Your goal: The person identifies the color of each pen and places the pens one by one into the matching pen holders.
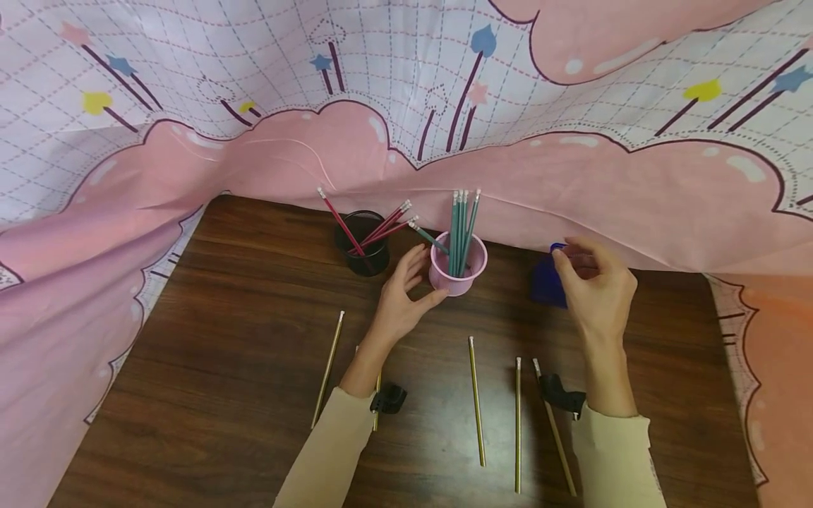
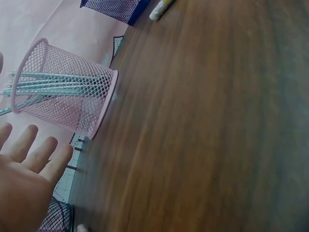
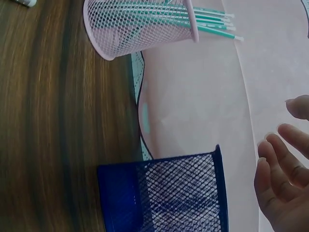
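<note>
My left hand point(image 1: 401, 302) is spread beside a pink mesh pencil cup point(image 1: 454, 286), its thumb near the cup's front and its fingers toward the left side. Nothing is in that hand. Several teal pencils point(image 1: 454, 229) stand in the pink cup, one leaning left over the rim. Over a blue mesh holder point(image 1: 545, 283) at the right hovers my right hand point(image 1: 600, 291), fingers loosely bent and thumb apart from them. The right wrist view shows the fingers point(image 3: 282, 169) beyond the top edge of the blue holder point(image 3: 183, 193), holding nothing.
A black mesh cup point(image 1: 370, 265) with red pencils point(image 1: 339, 220) stands left of the pink one. Several gold pencils point(image 1: 477, 406) lie apart across the wooden table point(image 1: 254, 331). A patterned pink cloth point(image 1: 571, 190) hangs behind the table's far edge.
</note>
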Available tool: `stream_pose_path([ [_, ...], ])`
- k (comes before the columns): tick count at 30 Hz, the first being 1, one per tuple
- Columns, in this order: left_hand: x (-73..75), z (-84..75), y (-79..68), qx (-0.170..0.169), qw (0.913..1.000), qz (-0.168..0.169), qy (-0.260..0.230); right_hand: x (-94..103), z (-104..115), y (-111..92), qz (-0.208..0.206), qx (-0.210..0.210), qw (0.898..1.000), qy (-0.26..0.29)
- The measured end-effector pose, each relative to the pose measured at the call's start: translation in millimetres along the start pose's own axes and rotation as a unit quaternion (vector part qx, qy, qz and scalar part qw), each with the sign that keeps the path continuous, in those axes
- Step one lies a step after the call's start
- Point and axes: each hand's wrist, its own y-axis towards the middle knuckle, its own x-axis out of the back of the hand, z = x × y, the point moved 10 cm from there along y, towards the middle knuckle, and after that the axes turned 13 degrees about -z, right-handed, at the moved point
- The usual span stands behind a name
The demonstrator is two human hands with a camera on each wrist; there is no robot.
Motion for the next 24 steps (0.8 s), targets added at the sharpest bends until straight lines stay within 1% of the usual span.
stream_pose_path([
  [3,5.3,-4.7,-4.4,-0.008,1.0000,-0.006,-0.001,2.2,-3,1,0.001,0.000,1.000,-0.003],
  [5,8.7,-11.5,-8.3,-0.009,0.9999,-0.007,-0.003,4.5,-5,2,-0.001,0.002,1.000,-0.003],
  [10,18.9,-39.9,-20.6,-0.012,0.9999,0.003,-0.004,14.8,-13,2,-0.014,0.012,1.000,-0.013],
  [12,24.8,-47.3,-24.8,-0.012,0.9999,0.001,-0.001,18.7,-17,2,-0.018,0.015,1.000,-0.020],
  [17,38.5,-48.3,-31.4,-0.012,0.9999,-0.009,-0.002,21.9,-24,-1,-0.012,0.025,0.999,-0.035],
  [22,47.8,-47.1,-35.3,-0.011,0.9999,-0.010,-0.006,22.4,-27,-1,-0.006,0.046,0.998,-0.045],
  [24,51.3,-47.6,-36.5,-0.010,0.9999,-0.009,-0.005,23.0,-29,-1,-0.006,0.048,0.998,-0.045],
])
